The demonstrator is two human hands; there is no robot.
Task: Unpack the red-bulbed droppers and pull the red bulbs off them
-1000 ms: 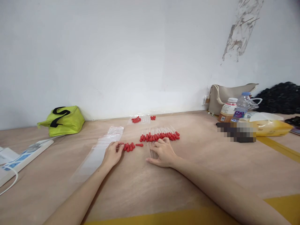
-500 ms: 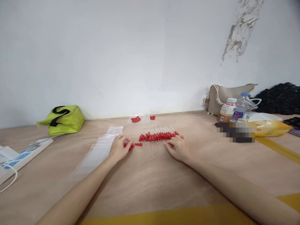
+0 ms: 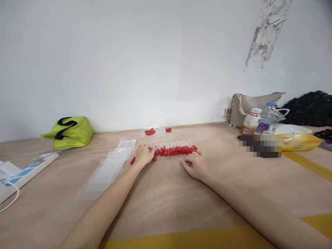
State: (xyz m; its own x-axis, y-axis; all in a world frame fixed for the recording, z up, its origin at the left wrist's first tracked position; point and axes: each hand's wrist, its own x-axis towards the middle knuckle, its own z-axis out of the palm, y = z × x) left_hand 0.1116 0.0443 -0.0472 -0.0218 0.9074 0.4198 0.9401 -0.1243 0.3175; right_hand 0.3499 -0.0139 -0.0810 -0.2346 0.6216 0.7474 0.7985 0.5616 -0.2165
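A row of red rubber bulbs (image 3: pixel 176 150) lies across the middle of the table, with thin clear tubes (image 3: pixel 173 167) and pale sticks or tubes fanning out in front and behind. My left hand (image 3: pixel 145 154) is at the row's left end, its fingers bent around a red bulb there. One loose red bulb (image 3: pixel 132 160) lies left of that wrist, and another shows partly below the fingers. At the row's right end rests my right hand (image 3: pixel 195 165), fingers curled and thumb near the index finger. What those fingers hold, if anything, is hidden.
Clear zip bags (image 3: pixel 109 169) lie to the left. Behind the row, a clear bag (image 3: pixel 160 132) carries more red bulbs. Farther left are a lime-green pouch (image 3: pixel 72 133) and a power strip (image 3: pixel 26 173). Bottles (image 3: pixel 251 121), a tissue pack (image 3: pixel 298 141) and a beige bag (image 3: pixel 255 100) stand right.
My left hand has moved right and slightly back, from the loose red bulbs to the row's left end. A loose bulb now shows left of it. My right hand has barely shifted.
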